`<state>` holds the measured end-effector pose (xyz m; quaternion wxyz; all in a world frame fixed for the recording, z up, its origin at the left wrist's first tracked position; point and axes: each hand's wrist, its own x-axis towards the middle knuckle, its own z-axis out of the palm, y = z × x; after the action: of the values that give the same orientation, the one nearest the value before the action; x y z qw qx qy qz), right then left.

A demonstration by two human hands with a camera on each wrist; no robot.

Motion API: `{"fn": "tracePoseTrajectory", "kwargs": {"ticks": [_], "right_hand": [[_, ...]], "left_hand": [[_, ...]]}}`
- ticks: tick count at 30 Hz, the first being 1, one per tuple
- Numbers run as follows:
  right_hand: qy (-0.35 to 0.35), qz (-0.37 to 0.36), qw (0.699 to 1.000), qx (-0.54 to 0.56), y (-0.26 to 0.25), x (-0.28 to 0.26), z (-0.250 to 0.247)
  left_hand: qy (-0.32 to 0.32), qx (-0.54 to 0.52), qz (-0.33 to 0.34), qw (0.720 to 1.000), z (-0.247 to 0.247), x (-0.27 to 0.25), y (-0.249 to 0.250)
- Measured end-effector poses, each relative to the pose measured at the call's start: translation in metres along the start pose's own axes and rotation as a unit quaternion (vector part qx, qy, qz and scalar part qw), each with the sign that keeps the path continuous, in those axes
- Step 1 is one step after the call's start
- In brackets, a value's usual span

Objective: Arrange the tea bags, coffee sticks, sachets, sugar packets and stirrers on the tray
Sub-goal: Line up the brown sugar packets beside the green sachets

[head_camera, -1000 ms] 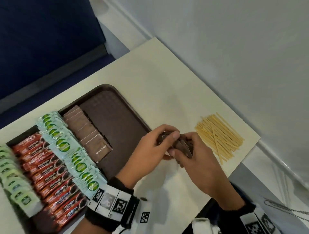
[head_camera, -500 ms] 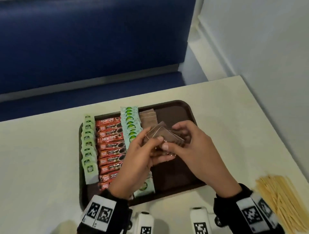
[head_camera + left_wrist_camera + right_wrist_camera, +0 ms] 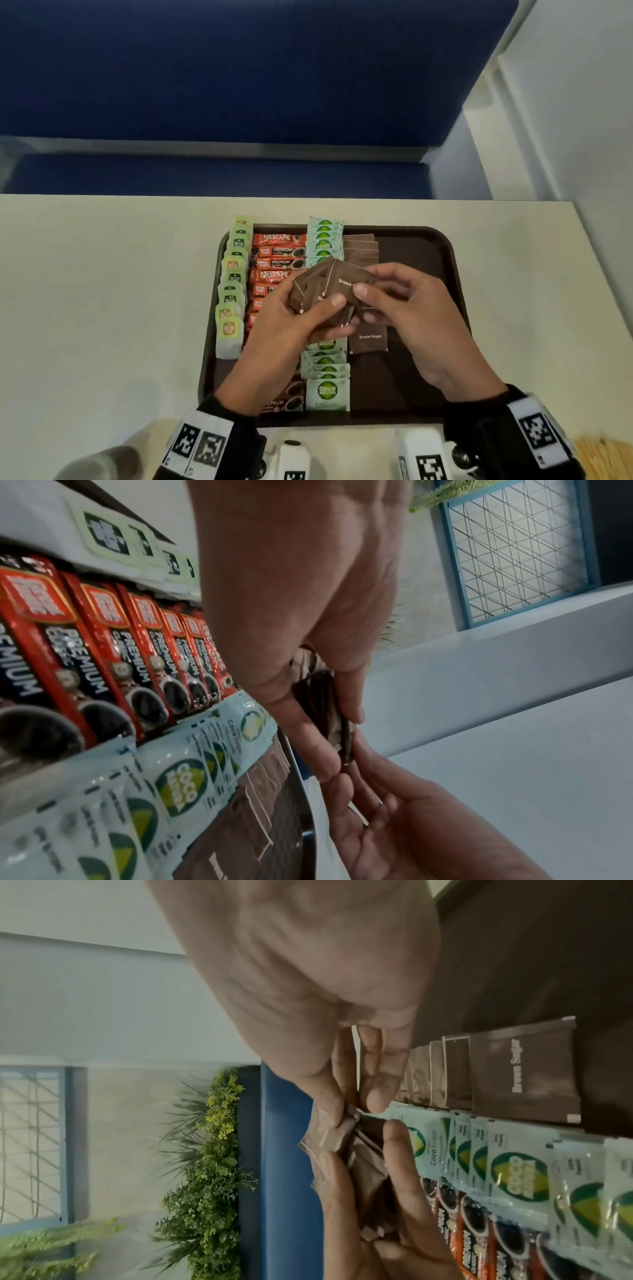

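Pale cream laminate tabletop (image 3: 102,291) carries the dark brown textured plastic tray (image 3: 442,260), my landmark throughout. Above the tray's middle, my left hand (image 3: 291,322) grips a fanned bundle of flat brown paper sugar packets (image 3: 329,291), thumb curled over the top sheet. My right hand (image 3: 411,308) pinches the bundle's right edge between thumb and curled fingers; the wrist views show the packets as thin, creased, with pale sealed ends.

On the tray under the hands, a row of matching brown "Brown Sugar" packets (image 3: 368,339) lies overlapped like shingles, running from the far rim toward the near one. Just left of it sits a column of glossy pale-green coco sugar sachets (image 3: 327,394), then shiny red-and-black coffee sticks (image 3: 279,251), and along the tray's left rim, light-green square tea bags (image 3: 229,329).

Off the tray's near right corner, thin pale wooden stirrers (image 3: 603,455) lie on the table. Beyond the tray's far rim stands a smooth blue bench back (image 3: 239,68).
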<state>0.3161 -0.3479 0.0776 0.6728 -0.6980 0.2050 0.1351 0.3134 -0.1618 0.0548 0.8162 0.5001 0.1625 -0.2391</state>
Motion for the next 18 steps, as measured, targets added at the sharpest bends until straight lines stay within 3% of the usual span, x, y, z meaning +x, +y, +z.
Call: {"fn": "tracePoseTrajectory", "kwargs": {"ticks": [5,18], "right_hand": [[-0.045,0.041,0.997,0.047,-0.003,0.004,0.005],[-0.004,-0.029,0.999,0.017,0.002,0.0,-0.012]], "left_hand": [[0.033,-0.01,0.008,0.999,-0.009,-0.003,0.004],[0.064,-0.106,0.013,0.992,0.001,-0.005,0.006]]}}
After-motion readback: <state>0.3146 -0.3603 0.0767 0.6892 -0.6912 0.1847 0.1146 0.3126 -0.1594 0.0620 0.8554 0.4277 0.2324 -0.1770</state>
